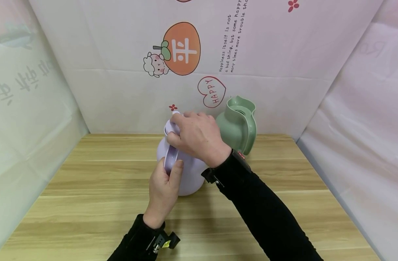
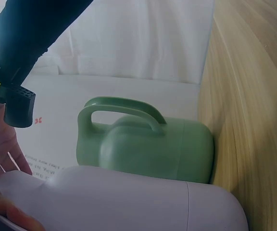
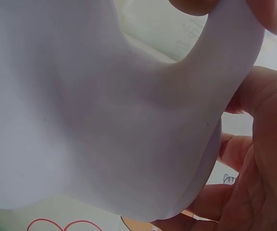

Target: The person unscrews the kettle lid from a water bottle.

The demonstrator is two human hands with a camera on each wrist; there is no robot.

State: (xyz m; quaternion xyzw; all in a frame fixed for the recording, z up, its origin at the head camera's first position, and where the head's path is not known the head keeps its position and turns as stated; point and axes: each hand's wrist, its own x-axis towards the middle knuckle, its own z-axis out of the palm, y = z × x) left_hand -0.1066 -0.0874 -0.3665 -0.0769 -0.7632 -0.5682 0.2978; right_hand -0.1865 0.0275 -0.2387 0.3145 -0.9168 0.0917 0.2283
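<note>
A lavender thermos jug [image 1: 190,179] stands on the wooden table, its mouth and handle facing the person. My left hand [image 1: 163,186] grips its handle [image 1: 170,159], thumb laid along the near side. Over the jug's top, my right hand [image 1: 202,137] has curled fingers and thumb on the lid [image 1: 171,127] in the mouth; the hand covers much of that part. The right wrist view shows the lavender neck [image 3: 129,120] up close, with fingers [image 3: 215,199] wrapped at the mouth end. Beside it, in the left wrist view, is a green thermos jug [image 2: 143,149].
In the head view, the green jug stands behind and right of the lavender one, near the back wall [image 1: 120,94] of printed cloth. White cloth [image 1: 358,119] also hangs along both sides. The wooden table [image 1: 97,188] spreads around the jugs.
</note>
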